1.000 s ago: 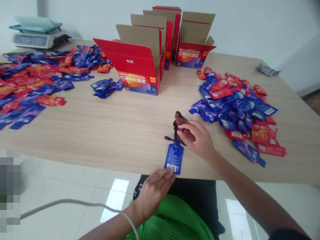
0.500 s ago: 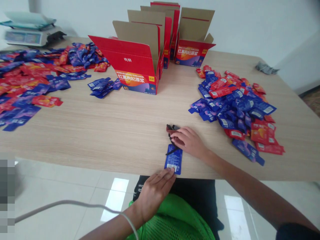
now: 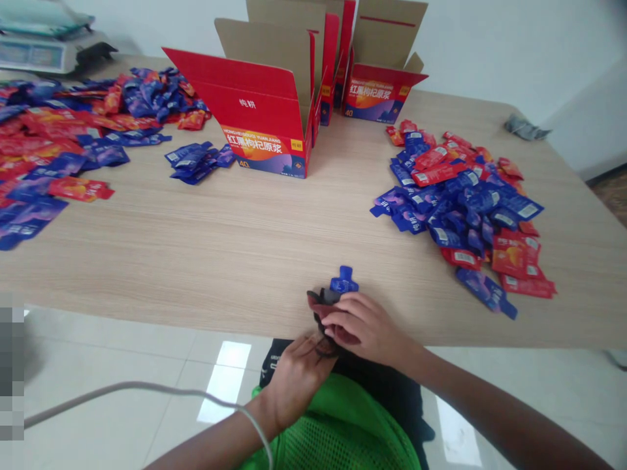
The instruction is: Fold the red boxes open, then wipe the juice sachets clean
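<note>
Steady the near end of the blue necked pouch [image 3: 344, 283] with the left hand [image 3: 302, 367], fingers nearly straight and together. Fingertips under the cloth; grip or mere pressure: cannot tell. Hold the dark crumpled cloth [image 3: 324, 311] over the pouch body in the right hand [image 3: 375, 331], fingers curled closed on the fabric. For this apparent wiping stroke, press evenly and gather loose loops clear of the left fingertips. Avoid buckling the neck, exposed just beyond the cloth, flat on the table [image 3: 196, 248] near its front edge. Maintain clearance from the mixed red-and-blue pouch pile [image 3: 460, 196], beyond and right of the pouch. Farther off, note the small blue pouch stack [image 3: 193, 161], beyond and left; the open red goji carton [image 3: 264, 153], beyond and slightly left; the digital scale [image 3: 34, 55], far beyond and left.
</note>
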Demonstrator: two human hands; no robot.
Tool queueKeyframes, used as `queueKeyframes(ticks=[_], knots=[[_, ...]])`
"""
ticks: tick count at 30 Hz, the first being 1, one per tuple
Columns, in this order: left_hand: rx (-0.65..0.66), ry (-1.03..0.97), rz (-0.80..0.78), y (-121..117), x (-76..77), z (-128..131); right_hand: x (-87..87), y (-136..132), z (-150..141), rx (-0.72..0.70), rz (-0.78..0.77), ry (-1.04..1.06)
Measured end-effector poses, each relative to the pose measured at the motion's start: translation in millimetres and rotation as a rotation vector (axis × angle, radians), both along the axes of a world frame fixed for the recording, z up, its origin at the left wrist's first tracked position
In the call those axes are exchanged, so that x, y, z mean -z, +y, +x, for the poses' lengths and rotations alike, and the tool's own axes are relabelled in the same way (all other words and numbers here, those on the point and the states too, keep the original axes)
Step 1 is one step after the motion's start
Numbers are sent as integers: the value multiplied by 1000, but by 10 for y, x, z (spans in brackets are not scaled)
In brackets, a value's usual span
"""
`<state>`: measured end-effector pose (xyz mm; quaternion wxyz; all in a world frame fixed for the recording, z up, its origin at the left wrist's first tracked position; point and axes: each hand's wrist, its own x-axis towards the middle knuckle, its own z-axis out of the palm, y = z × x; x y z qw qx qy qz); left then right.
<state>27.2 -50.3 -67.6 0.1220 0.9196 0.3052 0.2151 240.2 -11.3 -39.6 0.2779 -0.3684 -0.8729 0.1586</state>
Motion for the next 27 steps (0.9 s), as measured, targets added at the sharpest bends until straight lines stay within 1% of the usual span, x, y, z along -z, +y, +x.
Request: queueKeyframes(ticks=[3,7,10,12,13,15,17,18,20,22,25,27], knots=[[11,47,41,9,-39,-13,97,215,87,40,50,-22],[22,81,52,14,-71,-29,121,623,254,123,57,-76],[23,83,38,12,-67,-23,70,879,405,239,87,-101],[19,89,34,8,-67,-13,-14,952,494,380,137,-10],[14,94,33,5,-73,-8,-65,946,527,467,165,73],[-4,95,45,-2,-102,-5,-155,847,573,642,204,269],[-10,91,79,-7,-144,-8,-187,662,600,776,184,444],[-4,93,100,-10,-163,-10,-173,555,613,825,139,520],[5,96,155,-20,-173,-8,-87,341,642,907,17,671],[-28,103,219,-34,-126,12,43,157,678,969,-111,757],[-134,185,287,-54,26,63,217,-29,732,1073,-259,770],[-174,267,319,-54,125,83,279,-90,757,1107,-317,759]])
